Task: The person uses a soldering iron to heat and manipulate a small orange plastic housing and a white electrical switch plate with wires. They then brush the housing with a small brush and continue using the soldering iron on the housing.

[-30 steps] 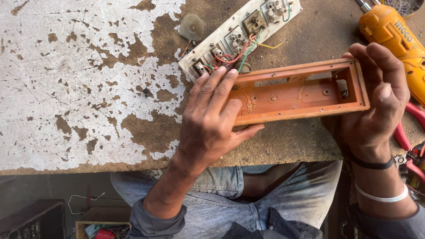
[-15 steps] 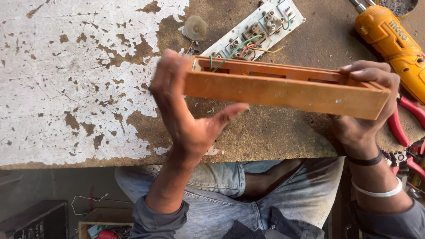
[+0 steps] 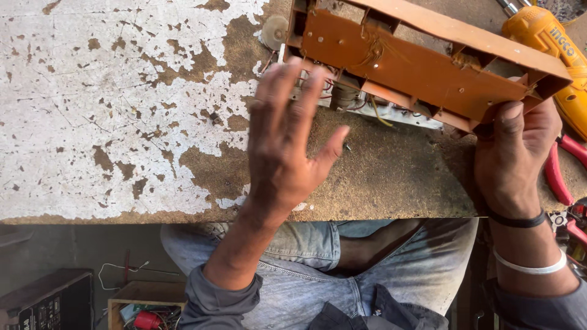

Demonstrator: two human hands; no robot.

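Note:
My right hand [image 3: 517, 160] grips the right end of a long orange plastic casing [image 3: 422, 61], lifted off the table and tilted so its hollow inside faces me. Under the casing lies a white switch plate [image 3: 391, 113] with coloured wires, mostly hidden. My left hand [image 3: 287, 143] hovers flat above the table just left of and below the casing, fingers spread, holding nothing. It is apart from the casing.
The worn table [image 3: 110, 122] has peeling white paint over brown board. An orange power drill [image 3: 553, 43] lies at the top right. Red-handled pliers [image 3: 559, 171] sit at the right edge. A small round disc [image 3: 274, 30] lies at the top. A box of parts [image 3: 143, 311] stands on the floor.
The casing has been raised and turned from lying open-side-up to tilted towards me. My left hand has let go of its left end and now hovers open below it.

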